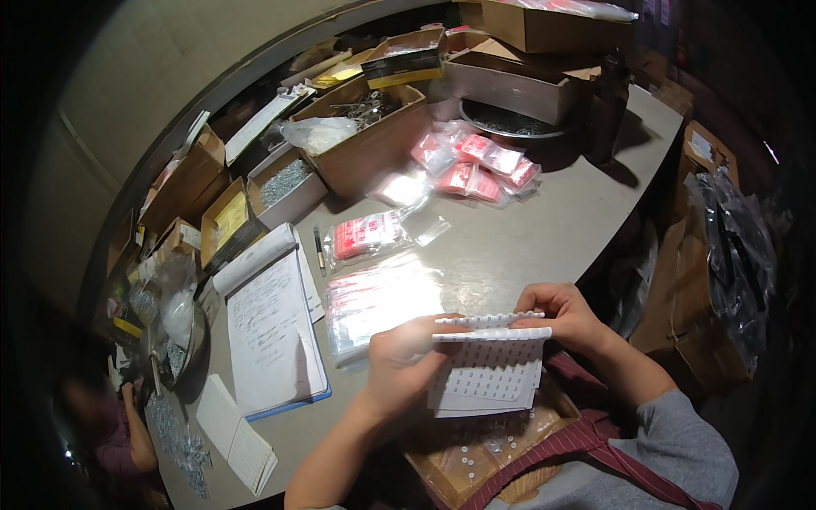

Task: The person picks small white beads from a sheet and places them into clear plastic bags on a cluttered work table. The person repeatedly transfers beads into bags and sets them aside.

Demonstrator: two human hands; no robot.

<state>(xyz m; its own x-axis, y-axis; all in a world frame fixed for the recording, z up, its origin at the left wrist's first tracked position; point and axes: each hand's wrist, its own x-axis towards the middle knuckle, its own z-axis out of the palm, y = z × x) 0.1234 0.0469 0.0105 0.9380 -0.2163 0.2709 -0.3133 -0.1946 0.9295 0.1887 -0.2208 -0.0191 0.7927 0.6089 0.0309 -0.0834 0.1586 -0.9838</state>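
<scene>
Both my hands grip a small stack of white sheets [486, 374] printed with rows of tiny marks, perhaps label sheets. Their top edges bend over toward me, above my lap. My left hand [401, 364] pinches the left edge, its fingertips partly behind the paper. At the upper right corner, my right hand [563, 313] holds the sheets between thumb and curled fingers. Below them a shallow brown box [438, 438] rests at my lap, with small white round pieces scattered in it. A stack of clear plastic bags with red print [374, 302] lies just beyond my left hand.
An open notebook [270, 331] and pen [320, 251] lie left. Red-printed bag packs [480, 166], a parts box [365, 144] and a dark bottle [609, 110] stand farther back. Cartons [680, 289] flank the right side. Another person [110, 425] sits at lower left.
</scene>
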